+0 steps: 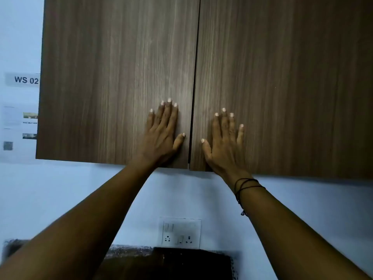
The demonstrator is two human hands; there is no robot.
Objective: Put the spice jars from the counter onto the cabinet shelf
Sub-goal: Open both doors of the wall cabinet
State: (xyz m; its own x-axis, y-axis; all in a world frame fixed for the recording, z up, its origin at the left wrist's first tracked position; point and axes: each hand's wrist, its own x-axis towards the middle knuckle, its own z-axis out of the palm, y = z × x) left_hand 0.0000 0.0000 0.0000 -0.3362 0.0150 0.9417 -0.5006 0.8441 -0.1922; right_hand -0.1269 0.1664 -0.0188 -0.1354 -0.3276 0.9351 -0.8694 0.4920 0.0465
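The brown wood-grain wall cabinet point(201, 57) filled most of the upper frame, its two flat doors closed, with a thin dark seam running down between them just right of centre. The left door point(117, 77) and the right door point(282, 77) hid whatever shelf lay behind them, so I could not see the shelf or any spice jars; none showed anywhere in view.

The pale blue wall point(60, 188) ran beneath and to the left of the cabinet. My two bare forearms rose from the bottom corners toward the middle of the frame.

At the bottom centre lay a dark speckled counter edge point(129, 250), with a dark brown slab point(191, 263) upon it, partly covered by my arms.

My left hand point(161, 138) lay flat on the left door near its lower right corner, fingers straight and spread, holding nothing. My right hand point(224, 146) lay flat on the right door just across the seam, fingers likewise straight, gripping nothing. A dark thread bracelet point(247, 185) circled my right wrist.

A white switch and socket plate point(180, 232) sat on the wall at lower centre. At the left edge a white label reading "WS 02" point(25, 79) hung above some blurred printed sheets point(18, 130).
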